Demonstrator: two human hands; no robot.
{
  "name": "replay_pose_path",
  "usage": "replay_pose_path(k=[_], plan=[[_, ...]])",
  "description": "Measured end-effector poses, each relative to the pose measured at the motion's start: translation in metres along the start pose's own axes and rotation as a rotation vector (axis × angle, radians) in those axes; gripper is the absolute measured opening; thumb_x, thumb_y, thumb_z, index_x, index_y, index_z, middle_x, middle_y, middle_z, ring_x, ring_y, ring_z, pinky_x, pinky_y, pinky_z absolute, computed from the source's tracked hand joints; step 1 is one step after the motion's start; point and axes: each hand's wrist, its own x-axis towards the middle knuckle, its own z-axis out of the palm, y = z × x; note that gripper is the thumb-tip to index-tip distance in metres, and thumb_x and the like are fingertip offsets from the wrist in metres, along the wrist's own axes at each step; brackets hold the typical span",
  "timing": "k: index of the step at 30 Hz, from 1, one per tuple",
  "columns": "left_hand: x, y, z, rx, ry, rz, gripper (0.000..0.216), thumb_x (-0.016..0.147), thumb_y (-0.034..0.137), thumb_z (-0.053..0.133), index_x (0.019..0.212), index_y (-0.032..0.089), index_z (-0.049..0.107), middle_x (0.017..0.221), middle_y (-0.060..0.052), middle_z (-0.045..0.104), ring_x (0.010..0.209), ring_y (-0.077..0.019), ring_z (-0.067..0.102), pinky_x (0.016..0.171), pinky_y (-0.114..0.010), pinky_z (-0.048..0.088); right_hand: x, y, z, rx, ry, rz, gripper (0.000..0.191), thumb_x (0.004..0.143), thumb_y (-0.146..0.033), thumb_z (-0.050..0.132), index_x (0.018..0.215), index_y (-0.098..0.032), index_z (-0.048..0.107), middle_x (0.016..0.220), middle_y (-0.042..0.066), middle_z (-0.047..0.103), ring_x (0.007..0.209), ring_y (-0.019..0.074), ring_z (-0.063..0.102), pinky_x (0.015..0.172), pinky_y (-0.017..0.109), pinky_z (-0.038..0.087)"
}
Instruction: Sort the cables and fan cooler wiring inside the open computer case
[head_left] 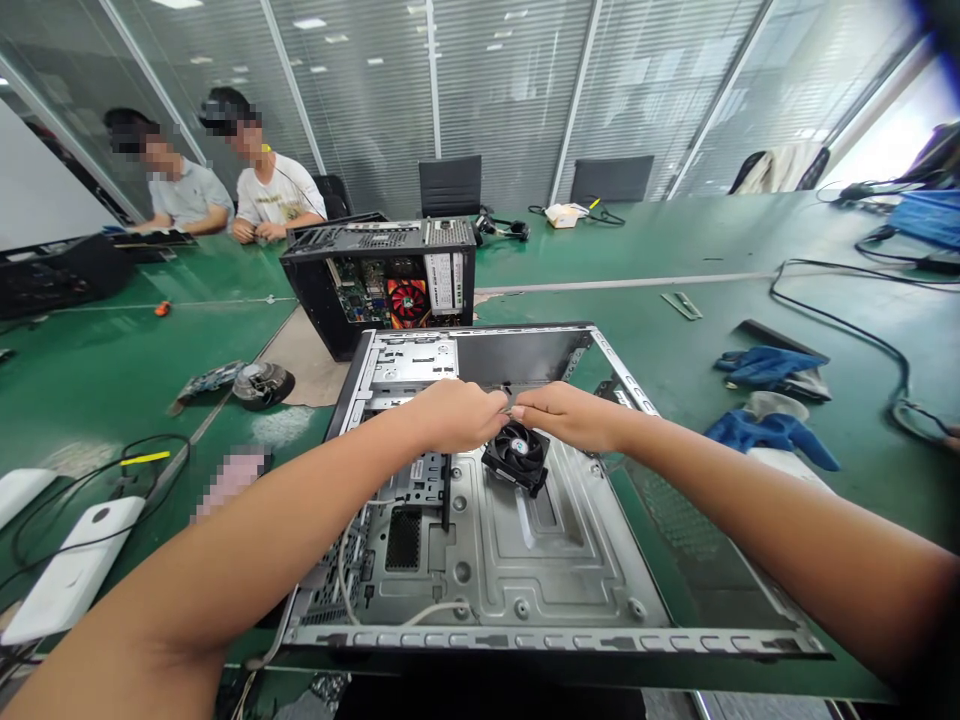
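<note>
My left hand (466, 415) and my right hand (566, 414) meet over the open computer case (555, 638), which lies flat on the table. The fingers of both are closed in a pinch, their tips almost touching. Whatever they pinch is too small to make out. Just below the fingertips is a black CPU cooler fan (519, 455) with a round hub label, tilted a little. I cannot tell whether it rests on the metal floor of the case or hangs from the fingers. A metal drive bay (421, 480) and a pale cable (439, 608) are inside the case, left of the fan.
Behind the case stands a computer tower (379, 240) with a red fan. Blue gloves (772, 430) lie at right, near a black cable (847, 310). A loose cooler (262, 384) and a white power bank (79, 565) are at left. Two people (262, 190) sit across the table.
</note>
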Motion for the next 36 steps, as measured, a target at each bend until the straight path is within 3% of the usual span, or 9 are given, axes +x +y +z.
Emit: replay_pose_path(k=[5, 9, 15, 22, 29, 36], plan=[[0.002, -0.008, -0.008, -0.123, -0.116, 0.039, 0.039, 0.095, 0.039, 0.025, 0.096, 0.017, 0.058, 0.084, -0.010, 0.067, 0.067, -0.0200, 0.059, 0.057, -0.031, 0.035, 0.004, 0.001, 0.001, -0.195, 0.004, -0.005, 0.036, 0.096, -0.039, 0.030, 0.065, -0.021, 0.033, 0.061, -0.001, 0.044, 0.057, 0.0130, 0.037, 0.058, 0.028, 0.025], [0.005, -0.016, -0.007, -0.181, -0.096, 0.030, 0.044, 0.096, 0.044, 0.022, 0.099, 0.017, 0.057, 0.085, -0.011, 0.067, 0.067, -0.0206, 0.058, 0.057, -0.032, 0.035, 0.007, 0.000, 0.000, -0.259, 0.080, 0.010, 0.035, 0.096, -0.039, 0.030, 0.067, -0.020, 0.035, 0.063, 0.001, 0.046, 0.058, 0.0133, 0.037, 0.057, 0.029, 0.022], [0.009, -0.016, -0.001, -0.048, 0.011, -0.025, 0.039, 0.097, 0.041, 0.024, 0.105, 0.017, 0.054, 0.080, -0.011, 0.068, 0.065, -0.0221, 0.059, 0.058, -0.032, 0.034, 0.007, 0.003, -0.002, -0.058, 0.137, 0.020, 0.038, 0.096, -0.042, 0.029, 0.066, -0.020, 0.038, 0.061, -0.002, 0.042, 0.057, 0.0120, 0.036, 0.058, 0.028, 0.026], [0.011, -0.015, 0.002, 0.074, 0.064, 0.003, 0.034, 0.097, 0.037, 0.027, 0.106, 0.017, 0.053, 0.073, -0.009, 0.068, 0.060, -0.0215, 0.059, 0.058, -0.032, 0.035, 0.009, 0.009, -0.005, 0.275, 0.034, 0.034, 0.043, 0.092, -0.049, 0.032, 0.063, -0.020, 0.040, 0.059, -0.003, 0.036, 0.055, 0.0111, 0.032, 0.055, 0.027, 0.028], [0.010, -0.017, 0.002, 0.047, 0.081, -0.005, 0.036, 0.097, 0.038, 0.026, 0.103, 0.016, 0.053, 0.073, -0.009, 0.067, 0.060, -0.0190, 0.058, 0.058, -0.031, 0.035, 0.014, 0.007, -0.006, 0.201, 0.063, 0.071, 0.042, 0.090, -0.049, 0.036, 0.070, -0.017, 0.055, 0.056, -0.003, 0.039, 0.054, 0.0118, 0.035, 0.055, 0.027, 0.029], [0.009, -0.016, -0.001, -0.026, 0.028, -0.004, 0.034, 0.097, 0.038, 0.027, 0.101, 0.017, 0.053, 0.075, -0.010, 0.066, 0.060, -0.0200, 0.057, 0.056, -0.031, 0.033, 0.014, 0.006, -0.005, 0.183, 0.029, 0.114, 0.041, 0.088, -0.048, 0.039, 0.071, -0.016, 0.058, 0.054, -0.004, 0.039, 0.052, 0.0112, 0.035, 0.056, 0.027, 0.030]])
